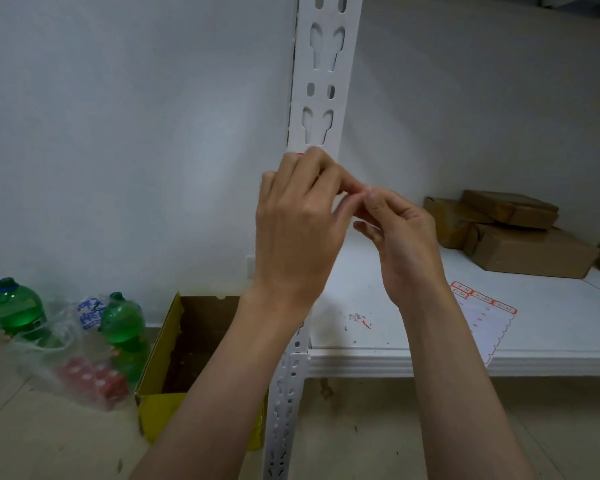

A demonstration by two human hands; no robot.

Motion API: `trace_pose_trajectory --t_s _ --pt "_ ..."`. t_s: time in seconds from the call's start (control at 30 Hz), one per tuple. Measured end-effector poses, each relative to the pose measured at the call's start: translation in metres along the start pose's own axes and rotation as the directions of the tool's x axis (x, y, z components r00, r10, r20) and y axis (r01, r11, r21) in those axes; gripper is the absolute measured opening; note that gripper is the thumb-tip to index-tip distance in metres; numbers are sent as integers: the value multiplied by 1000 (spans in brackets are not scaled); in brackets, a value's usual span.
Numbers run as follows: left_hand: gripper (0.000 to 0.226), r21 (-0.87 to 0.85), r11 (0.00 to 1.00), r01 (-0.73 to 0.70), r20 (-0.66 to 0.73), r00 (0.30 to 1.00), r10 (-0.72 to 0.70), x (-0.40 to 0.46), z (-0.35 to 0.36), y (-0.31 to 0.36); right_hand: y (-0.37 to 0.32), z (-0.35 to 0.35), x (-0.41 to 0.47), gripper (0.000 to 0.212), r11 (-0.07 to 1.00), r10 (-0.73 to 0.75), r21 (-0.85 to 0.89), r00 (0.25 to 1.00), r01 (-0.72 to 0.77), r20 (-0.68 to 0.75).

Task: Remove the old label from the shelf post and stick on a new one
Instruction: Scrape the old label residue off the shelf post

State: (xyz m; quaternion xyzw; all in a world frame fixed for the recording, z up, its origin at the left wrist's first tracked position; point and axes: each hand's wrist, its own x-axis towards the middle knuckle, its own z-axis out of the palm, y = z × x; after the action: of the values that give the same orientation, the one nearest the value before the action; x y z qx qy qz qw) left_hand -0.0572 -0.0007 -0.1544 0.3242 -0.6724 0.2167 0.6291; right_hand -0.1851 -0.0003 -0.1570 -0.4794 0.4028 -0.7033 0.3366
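Both hands met in front of the post [321, 98]. The left hand [298, 226] had its fingers curled against the post, where a sliver of red label [300, 154] showed at its fingertips; its grip seemingly pinched that edge, probably to peel it. The right hand [400, 233] pinched its fingertips together beside the left, though what it held was too small to tell. On the white shelf [413, 355] lay paper scraps [359, 318], likely peeled bits, and a label sheet [482, 317] within reach. Cardboard boxes [513, 233] sat further back. The wall behind was plain grey-white.
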Motion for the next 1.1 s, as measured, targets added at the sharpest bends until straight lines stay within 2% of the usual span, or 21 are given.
trace_pose_trajectory --t_s 0.13,0.23,0.37,0.53,0.63,0.77,0.93,1.1 --pt "11 -156 988 12 79 997 0 -6 8 17 14 -19 3 11 981 58 -178 995 -73 -86" --pt "9 -191 978 80 210 977 -39 -12 14 30 26 -34 6 8 929 73 -349 983 -128 -166" --pt "9 -118 960 255 481 860 -170 -28 26 42 41 -52 7 6 805 156 -545 970 -233 -184" --pt "15 40 949 312 643 719 -263 -55 48 35 54 -68 5 14 645 327 -693 936 -320 -129" --pt "21 104 931 350 699 640 -319 -69 57 27 61 -72 5 20 581 382 -741 917 -337 -117" --pt "20 141 906 399 742 564 -364 -82 62 24 68 -76 5 8 569 385 -736 910 -366 -155" --pt "20 161 892 423 769 513 -382 -88 67 25 71 -77 7 7 540 376 -761 912 -358 -163" --pt "26 165 894 416 764 520 -383 -92 70 25 70 -78 8 18 563 384 -748 913 -350 -138"
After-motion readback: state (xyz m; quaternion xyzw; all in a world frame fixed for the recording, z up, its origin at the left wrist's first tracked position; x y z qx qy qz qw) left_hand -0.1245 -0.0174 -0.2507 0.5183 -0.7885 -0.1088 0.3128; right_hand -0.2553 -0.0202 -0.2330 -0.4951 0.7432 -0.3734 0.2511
